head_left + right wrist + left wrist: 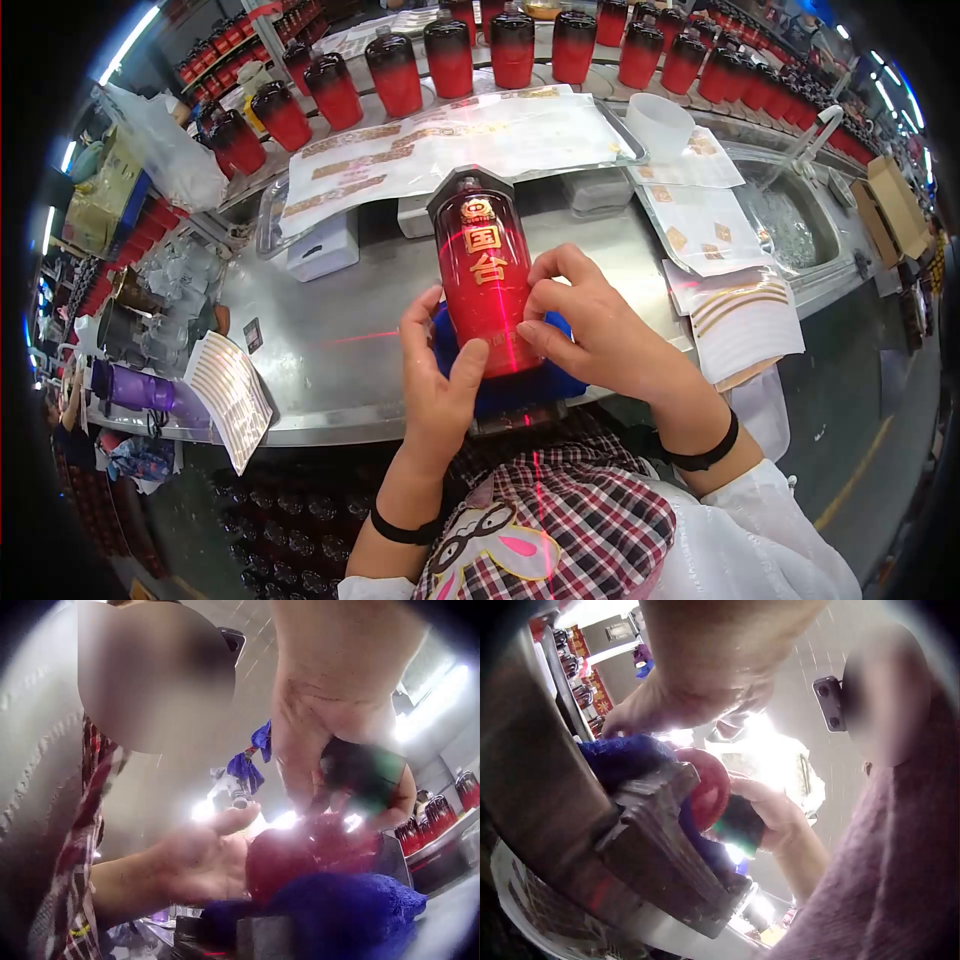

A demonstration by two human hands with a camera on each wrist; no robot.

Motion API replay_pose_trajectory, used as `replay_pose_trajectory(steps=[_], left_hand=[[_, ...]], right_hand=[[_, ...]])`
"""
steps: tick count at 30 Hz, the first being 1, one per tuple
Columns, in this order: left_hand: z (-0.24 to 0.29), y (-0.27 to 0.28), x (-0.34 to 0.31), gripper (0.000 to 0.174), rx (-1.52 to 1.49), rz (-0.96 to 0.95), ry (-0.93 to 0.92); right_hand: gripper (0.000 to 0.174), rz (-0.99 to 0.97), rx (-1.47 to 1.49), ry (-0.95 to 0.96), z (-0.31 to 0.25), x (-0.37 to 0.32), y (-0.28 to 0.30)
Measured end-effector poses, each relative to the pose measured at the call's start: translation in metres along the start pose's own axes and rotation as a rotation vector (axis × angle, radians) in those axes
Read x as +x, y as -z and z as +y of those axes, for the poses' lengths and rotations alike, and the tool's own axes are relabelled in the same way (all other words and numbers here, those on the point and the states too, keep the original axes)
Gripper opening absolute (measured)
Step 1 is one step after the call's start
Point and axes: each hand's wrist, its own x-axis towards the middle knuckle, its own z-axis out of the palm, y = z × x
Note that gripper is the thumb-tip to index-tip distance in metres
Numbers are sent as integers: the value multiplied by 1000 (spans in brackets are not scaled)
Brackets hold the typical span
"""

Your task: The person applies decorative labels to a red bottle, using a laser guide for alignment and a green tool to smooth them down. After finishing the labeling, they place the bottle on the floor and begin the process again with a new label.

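A red glass bottle point(490, 290) with gold characters leans tilted on a blue cloth point(545, 375) at the counter's front edge, with a dark angular frame behind its neck. My left hand point(440, 385) holds its lower left side, thumb over the front near the base. On the right, my right hand point(600, 325) has curled fingers, and its thumb reaches the lower front of the glass. Between its thumb and fingers a dark, green-tinted piece point(364, 776) shows blurred in the right wrist view; I cannot tell what it is. In the head view that piece is hidden.
Red-and-black bottles point(450, 60) line the curved shelf at the back. Before them lie white decal sheets point(400, 150) on a tray. More sheets point(740, 315) lie at right, near the sink point(790, 225). A striped decal sheet point(230, 395) overhangs the front left edge.
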Motion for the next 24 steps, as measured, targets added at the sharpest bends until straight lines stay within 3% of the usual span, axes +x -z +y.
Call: replay_pose_trajectory(steps=[4,16,19,24], left_hand=[[-10,4,4,63,96,-33,5],[-13,1,7,64,-23,-20,74],[-17,5,7,66,-90,-47,42],[-15,5,6,68,-64,-78,58]], right_hand=[[15,17,42,-24,3,-2,-2],[19,98,257,-80,21,-8,-13],[23,111,416,-216,29,-15,-12],[28,76,374,-165,33,-20,-18]])
